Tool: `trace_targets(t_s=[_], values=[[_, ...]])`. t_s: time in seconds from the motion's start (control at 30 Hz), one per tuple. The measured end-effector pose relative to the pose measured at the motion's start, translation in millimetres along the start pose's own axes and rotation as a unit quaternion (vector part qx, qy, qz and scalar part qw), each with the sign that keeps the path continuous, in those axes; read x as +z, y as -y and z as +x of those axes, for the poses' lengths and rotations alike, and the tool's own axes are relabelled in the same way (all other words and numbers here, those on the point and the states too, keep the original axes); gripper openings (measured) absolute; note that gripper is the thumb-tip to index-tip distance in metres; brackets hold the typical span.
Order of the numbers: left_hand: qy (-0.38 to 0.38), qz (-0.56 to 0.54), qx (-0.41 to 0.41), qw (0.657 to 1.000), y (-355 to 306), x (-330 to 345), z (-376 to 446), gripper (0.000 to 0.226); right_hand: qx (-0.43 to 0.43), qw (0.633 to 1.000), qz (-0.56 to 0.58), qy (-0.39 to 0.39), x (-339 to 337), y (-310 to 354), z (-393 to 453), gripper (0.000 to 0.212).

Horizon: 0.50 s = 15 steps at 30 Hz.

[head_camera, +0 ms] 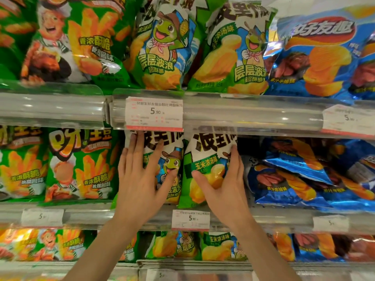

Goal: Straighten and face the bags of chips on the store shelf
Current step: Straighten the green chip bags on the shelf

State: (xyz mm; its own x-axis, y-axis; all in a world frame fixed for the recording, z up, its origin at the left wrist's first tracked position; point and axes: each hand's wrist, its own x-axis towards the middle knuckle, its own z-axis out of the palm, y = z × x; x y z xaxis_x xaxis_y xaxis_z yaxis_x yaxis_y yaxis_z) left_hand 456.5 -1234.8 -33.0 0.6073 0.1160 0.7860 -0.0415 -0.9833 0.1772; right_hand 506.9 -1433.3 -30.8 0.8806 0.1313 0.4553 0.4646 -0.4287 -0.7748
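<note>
On the middle shelf (142, 214), 2 green turtle-mascot chip bags stand side by side, touching at their edges. The left hand (140, 179) lies flat on the front of the left turtle bag (172, 169), fingers straight and spread, fingertips reaching up to the bag's top just under the price rail. The right hand (225, 183) holds the right turtle bag (203, 159) — its thumb presses across the bag's front over the printed yellow chips, while the fingers run up along the bag's right edge; how far they wrap behind it cannot be told.

Left of these stand green fry-snack bags (79, 165), upright and facing out. To the right, blue chip bags (294, 179) lie tilted and overlapping — not squared to the front. A price tag (154, 113) reading 5.90 hangs on the rail above the hands, and another price tag (190, 220) sits on the rail between the wrists.
</note>
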Motion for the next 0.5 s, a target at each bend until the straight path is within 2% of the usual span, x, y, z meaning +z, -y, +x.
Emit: trace_targets(t_s=[0.2,0.4,0.5], values=[[0.007,-0.024,0.013,1.0,7,3,4,0.07,0.006,0.999,0.034,0.041,2,-2,8,0.118],[0.004,-0.04,0.013,0.999,6,-1,3,0.069,-0.012,0.994,-0.097,0.054,-3,1,4,0.115],[0.003,-0.064,0.017,0.998,5,-7,3,0.068,0.019,0.996,-0.049,0.074,-9,3,1,0.117]])
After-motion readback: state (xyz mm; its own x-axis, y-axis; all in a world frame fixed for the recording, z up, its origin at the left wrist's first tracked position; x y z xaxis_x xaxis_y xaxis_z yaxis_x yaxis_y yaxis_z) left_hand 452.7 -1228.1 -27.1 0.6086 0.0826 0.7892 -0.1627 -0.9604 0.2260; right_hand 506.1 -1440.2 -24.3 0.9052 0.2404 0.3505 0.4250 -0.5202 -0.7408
